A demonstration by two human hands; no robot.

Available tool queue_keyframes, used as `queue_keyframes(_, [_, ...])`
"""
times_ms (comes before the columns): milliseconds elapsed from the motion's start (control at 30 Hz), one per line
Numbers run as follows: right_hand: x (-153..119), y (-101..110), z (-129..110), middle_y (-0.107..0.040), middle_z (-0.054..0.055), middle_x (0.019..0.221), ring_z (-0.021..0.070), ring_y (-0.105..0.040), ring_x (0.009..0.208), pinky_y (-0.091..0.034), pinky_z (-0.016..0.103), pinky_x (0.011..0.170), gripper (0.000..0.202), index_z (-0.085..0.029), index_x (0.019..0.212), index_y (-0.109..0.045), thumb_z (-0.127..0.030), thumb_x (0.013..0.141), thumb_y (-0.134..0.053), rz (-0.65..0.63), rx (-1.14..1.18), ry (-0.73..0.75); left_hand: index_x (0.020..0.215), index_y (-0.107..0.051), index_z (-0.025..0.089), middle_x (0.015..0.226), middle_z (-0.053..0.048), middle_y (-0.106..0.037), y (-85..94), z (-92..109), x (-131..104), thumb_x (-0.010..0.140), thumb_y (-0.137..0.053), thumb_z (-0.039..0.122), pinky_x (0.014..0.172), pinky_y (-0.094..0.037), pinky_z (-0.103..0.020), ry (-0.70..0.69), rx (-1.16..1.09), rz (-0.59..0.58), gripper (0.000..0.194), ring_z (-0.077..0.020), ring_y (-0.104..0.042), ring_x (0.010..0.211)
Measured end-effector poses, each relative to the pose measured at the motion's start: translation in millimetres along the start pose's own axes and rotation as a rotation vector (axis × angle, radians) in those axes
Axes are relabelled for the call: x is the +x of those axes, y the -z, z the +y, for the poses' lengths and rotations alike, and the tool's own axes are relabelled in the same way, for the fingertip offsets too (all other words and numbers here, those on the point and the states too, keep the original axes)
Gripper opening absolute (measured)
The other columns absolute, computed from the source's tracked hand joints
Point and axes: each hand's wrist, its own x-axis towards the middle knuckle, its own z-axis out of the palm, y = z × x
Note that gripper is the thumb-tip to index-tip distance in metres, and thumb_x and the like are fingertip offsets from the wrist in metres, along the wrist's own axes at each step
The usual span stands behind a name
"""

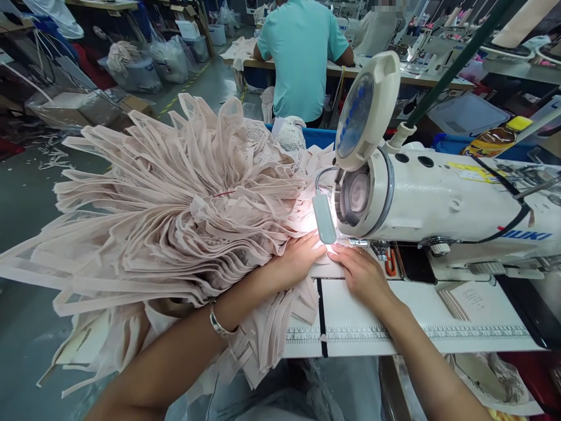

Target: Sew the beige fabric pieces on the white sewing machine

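Under the lit head of a white sewing machine [438,199], both hands meet at a pale beige fabric piece [322,270]. My left hand [302,257] reaches in from the left, its fingers closed on the fabric beside the needle area; the small grey lamp [324,219] and its glare partly hide the fingertips. From the right, my right hand [362,272] has its fingers bent together on the fabric's right edge. A large heap of beige mesh and lace garment pieces [188,204] lies against my left forearm, bundled with a red tie [224,193].
A ruler strip [363,334] runs along the table's front edge. Small orange-handled snips [390,261] and a stack of cards [467,301] lie right of my hands. A yellow-capped bottle [497,137] is behind the machine. Ahead sits a person in a turquoise shirt [300,58].
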Motion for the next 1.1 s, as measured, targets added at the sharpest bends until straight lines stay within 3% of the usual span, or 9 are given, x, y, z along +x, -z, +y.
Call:
queue_keyframes(233, [-2, -6, 0, -0.07, 0.007, 0.128, 0.0232, -0.063, 0.118, -0.05, 0.042, 0.107, 0.052, -0.021, 0.124, -0.069, 0.0, 0.088, -0.038, -0.093, -0.066, -0.074, 0.111, -0.064, 0.021, 0.121, -0.008, -0.062, -7.2, -2, 3, 0.104, -0.034, 0.018, 0.097, -0.048, -0.034, 0.077, 0.023, 0.064, 0.031, -0.0219, -0.056, 0.112])
queue_keyframes(467, [1, -5, -1, -0.07, 0.011, 0.123, 0.0263, -0.066, 0.101, -0.057, 0.041, 0.087, 0.055, -0.022, 0.133, -0.065, -0.002, 0.088, -0.041, -0.139, -0.202, -0.07, 0.087, -0.064, 0.016, 0.104, -0.008, -0.063, -7.4, 2, -1, 0.1, -0.045, 0.014, 0.082, -0.046, -0.03, 0.105, 0.185, 0.036, 0.023, -0.0206, -0.055, 0.101])
queue_keyframes(667, [1, -5, 1, -0.068, 0.012, 0.13, 0.0241, -0.062, 0.116, -0.052, 0.04, 0.097, 0.062, -0.015, 0.138, -0.058, 0.004, 0.085, -0.033, -0.094, -0.13, 0.02, 0.075, -0.064, 0.017, 0.094, -0.008, -0.064, -2.5, 10, -3, 0.096, -0.056, 0.021, 0.076, -0.043, -0.032, 0.021, 0.316, -0.002, 0.024, -0.0237, -0.055, 0.1])
queue_keyframes(767, [1, -5, 0, -0.07, 0.012, 0.124, 0.0244, -0.064, 0.113, -0.052, 0.039, 0.095, 0.058, -0.014, 0.135, -0.059, 0.003, 0.086, -0.032, -0.105, -0.115, -0.032, 0.074, -0.062, 0.016, 0.084, -0.008, -0.063, 5.4, 16, -2, 0.1, -0.053, 0.028, 0.077, -0.044, -0.032, 0.023, 0.31, -0.053, 0.03, -0.0219, -0.058, 0.09])
queue_keyframes(900, [3, -7, -2, -0.072, 0.011, 0.116, 0.0238, -0.066, 0.105, -0.051, 0.039, 0.093, 0.056, -0.014, 0.13, -0.06, 0.003, 0.084, -0.032, -0.133, -0.131, -0.09, 0.09, -0.059, 0.015, 0.079, -0.006, -0.063, 13.0, 26, -2, 0.097, -0.045, 0.007, 0.064, -0.043, -0.028, 0.232, 0.348, -0.217, 0.018, -0.0178, -0.06, 0.069])
queue_keyframes(967, [6, -8, -2, -0.073, 0.012, 0.112, 0.0251, -0.066, 0.101, -0.05, 0.04, 0.093, 0.056, -0.014, 0.131, -0.059, 0.001, 0.084, -0.034, -0.143, -0.148, -0.132, 0.098, -0.058, 0.014, 0.078, -0.006, -0.064, 13.6, 30, -3, 0.091, -0.045, -0.001, 0.061, -0.043, -0.027, 0.341, 0.39, -0.254, 0.021, -0.018, -0.062, 0.066])
queue_keyframes(1100, [15, -7, -1, -0.072, 0.012, 0.088, 0.0279, -0.064, 0.077, -0.048, 0.041, 0.075, 0.045, -0.015, 0.122, -0.064, -0.006, 0.086, -0.039, -0.288, -0.212, -0.289, 0.102, -0.059, 0.011, 0.075, -0.01, -0.066, 9.4, 30, 4, 0.085, -0.045, -0.003, 0.065, -0.048, -0.031, 0.389, 0.399, -0.271, 0.026, -0.0225, -0.067, 0.07])
